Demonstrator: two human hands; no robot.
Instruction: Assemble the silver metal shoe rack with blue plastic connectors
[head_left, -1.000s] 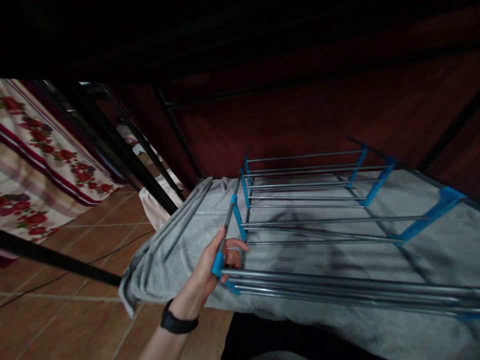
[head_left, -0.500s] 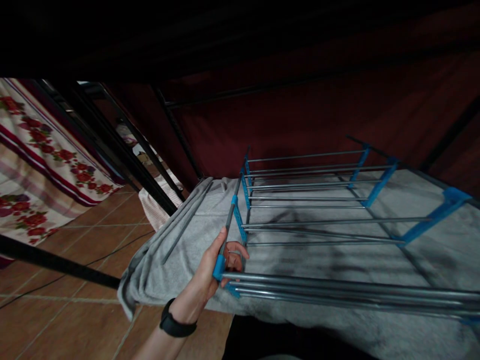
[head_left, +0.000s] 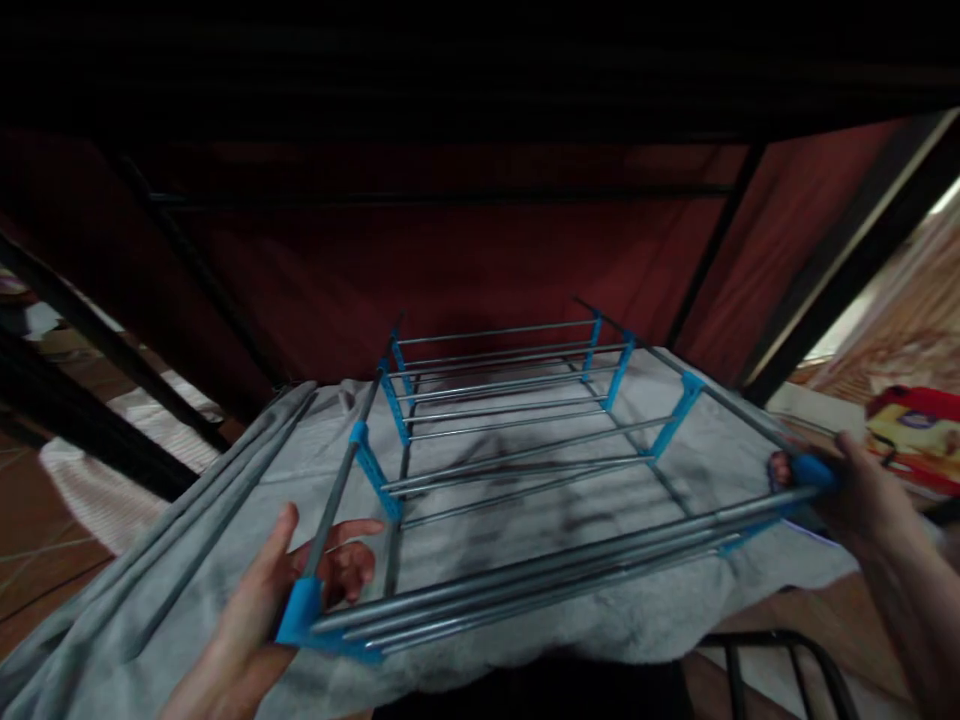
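A rack of grey metal tubes with blue plastic joints [head_left: 525,470] stands lengthwise away from me on a grey blanket [head_left: 247,520]. My left hand [head_left: 255,600] is at its near left corner, the thumb outside the side tube and the fingers curled loosely on the inner side. At the near right corner my right hand [head_left: 862,500], smeared by motion, grips the blue joint, its fingertips showing inside the frame. Several tubes run close together along the near edge between my hands.
Dark red cloth [head_left: 480,260] hangs behind the blanket, crossed by black metal bars [head_left: 442,197]. A loose grey tube [head_left: 225,510] lies on the blanket at left. A red and yellow package [head_left: 919,435] sits at right. Black bent tubing [head_left: 787,637] is below.
The view has swung right, so the rack appears further left and its right end shows. My right hand has come into view at the right corner. My left hand stays at the left corner.
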